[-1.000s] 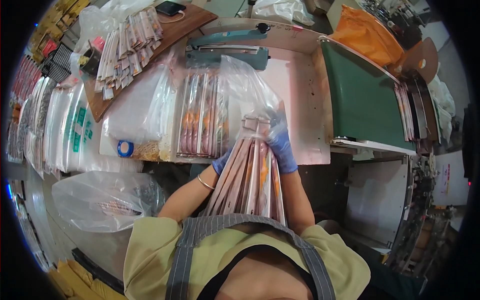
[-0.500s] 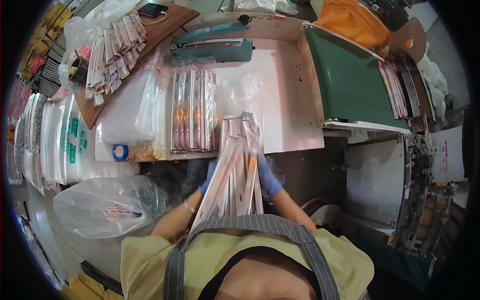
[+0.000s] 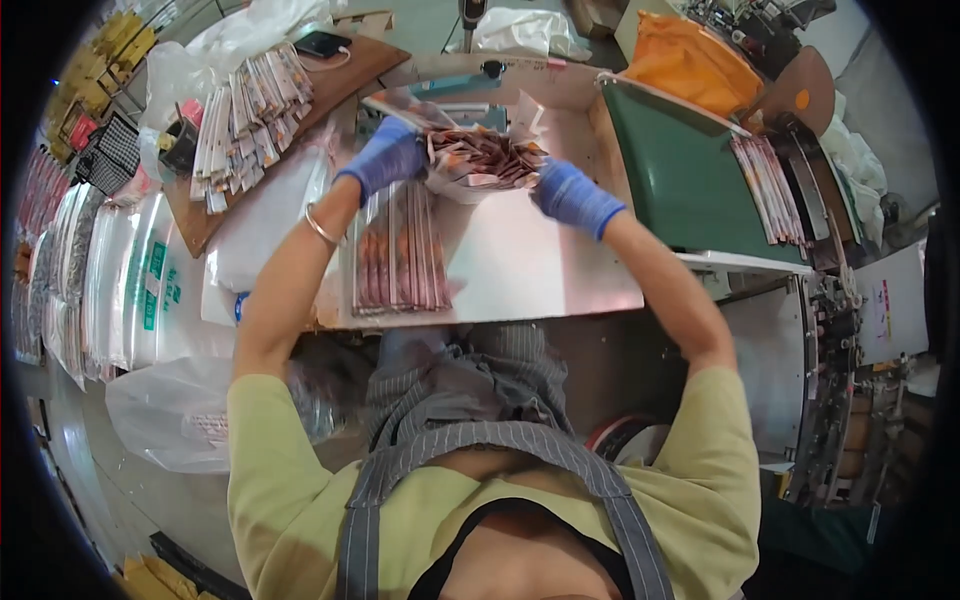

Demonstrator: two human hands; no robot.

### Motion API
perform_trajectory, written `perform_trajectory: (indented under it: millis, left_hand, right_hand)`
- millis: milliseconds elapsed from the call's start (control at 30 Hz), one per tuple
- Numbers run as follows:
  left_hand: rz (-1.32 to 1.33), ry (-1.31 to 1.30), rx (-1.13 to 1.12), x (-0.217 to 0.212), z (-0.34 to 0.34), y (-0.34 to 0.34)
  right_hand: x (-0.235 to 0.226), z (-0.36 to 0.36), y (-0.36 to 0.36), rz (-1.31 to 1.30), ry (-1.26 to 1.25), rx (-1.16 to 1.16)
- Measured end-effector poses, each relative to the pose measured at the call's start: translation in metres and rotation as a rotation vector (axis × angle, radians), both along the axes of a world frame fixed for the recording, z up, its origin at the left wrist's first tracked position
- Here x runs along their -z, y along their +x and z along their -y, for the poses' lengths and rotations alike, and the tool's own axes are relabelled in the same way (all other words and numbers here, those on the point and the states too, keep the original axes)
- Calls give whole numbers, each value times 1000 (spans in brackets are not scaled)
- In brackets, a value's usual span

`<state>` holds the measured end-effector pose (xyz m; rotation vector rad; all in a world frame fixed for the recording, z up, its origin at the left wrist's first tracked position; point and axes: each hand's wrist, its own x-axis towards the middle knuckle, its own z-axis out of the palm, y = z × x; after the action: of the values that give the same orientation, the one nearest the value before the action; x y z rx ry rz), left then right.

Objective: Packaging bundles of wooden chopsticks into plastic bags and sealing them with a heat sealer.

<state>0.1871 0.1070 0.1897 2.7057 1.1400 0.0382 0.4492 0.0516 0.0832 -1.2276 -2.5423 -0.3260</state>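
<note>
Over the white table [image 3: 545, 270] stands a clear plastic bag full of thin, long packets [image 3: 487, 157], its crowded packet ends facing up. My left hand [image 3: 390, 160], in a blue-violet glove, grips the left side of the bag; its fingertips are partly hidden. At the other side my right hand [image 3: 578, 198], gloved alike, has its fingers closed on the bag's edge. Left of and below it lies a flat filled bag of packets [image 3: 400, 255]. A teal bar heat sealer [image 3: 455, 84] shows behind, mostly covered by the bag and my left hand.
A brown board [image 3: 385, 62] at the far left carries a pile of packets [image 3: 250, 125] and a phone [image 3: 322, 44]. Clear empty bags [image 3: 262, 200] lie beside it. On the right is a green belt surface [image 3: 690, 180] with packets [image 3: 768, 190] at its far end.
Both hands have moved from my lap up and forward over the table, carrying the bag of packets. The bag has gone from lying toward me to standing upright.
</note>
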Motion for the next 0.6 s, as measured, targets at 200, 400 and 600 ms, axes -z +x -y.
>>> perform_trajectory:
  millis: [200,400,600]
  left_hand:
    - [982,111,-233,-40,-55,11]
    - [555,65,126,-36,-82,-14]
    - [743,-225,89,-33,-71,-8]
  right_hand:
    - [-162,-16,-25,-435,153,-80]
    - [-155,-41,-1,-280,218,-142]
    - [-186,-18,7,-569,-133,265]
